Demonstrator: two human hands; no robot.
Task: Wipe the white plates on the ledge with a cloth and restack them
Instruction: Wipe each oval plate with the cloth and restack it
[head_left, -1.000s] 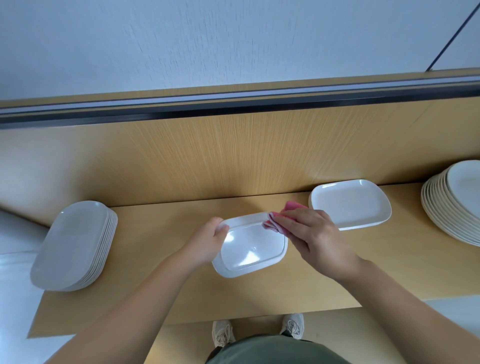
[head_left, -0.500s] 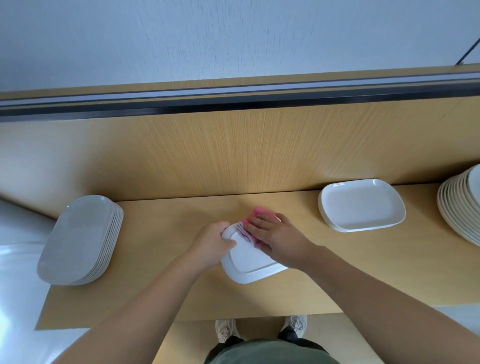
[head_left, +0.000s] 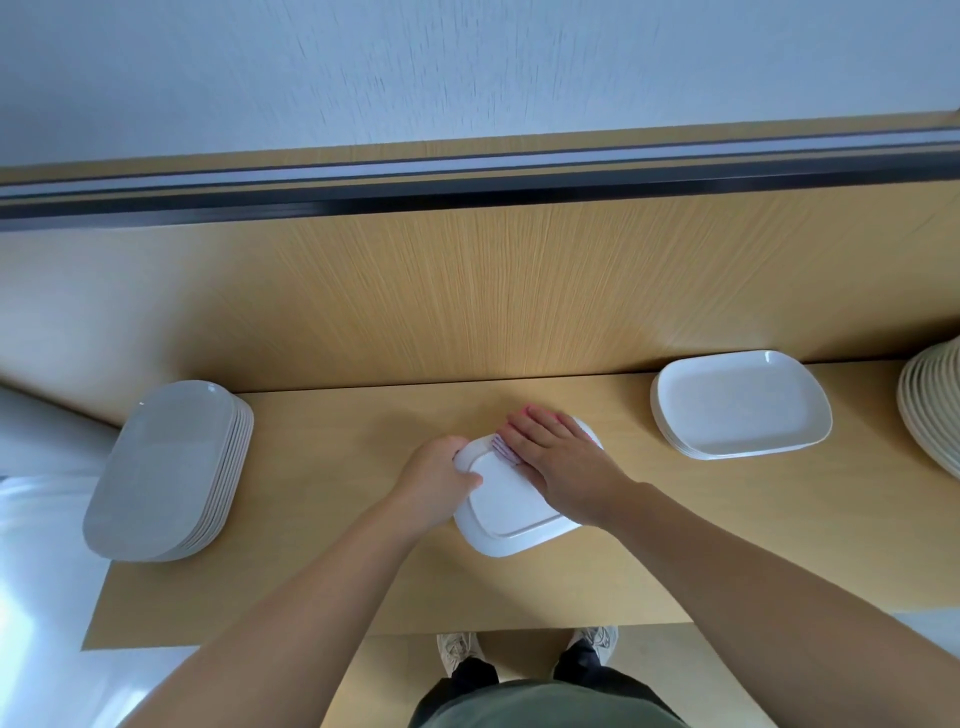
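Our left hand grips white plate at left edge; our right hand, fingers straight, presses pink cloth onto it.

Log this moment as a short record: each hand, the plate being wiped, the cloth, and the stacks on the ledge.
plate: white, underside up, at the middle of the ledge
left hand: grips its left edge
right hand: flat, fingers straight, presses the cloth onto it
cloth: pink, mostly hidden under that hand
left stack: oblong plates, ledge's left end
right stack: a few white plates
round plates: stack cut off at right edge
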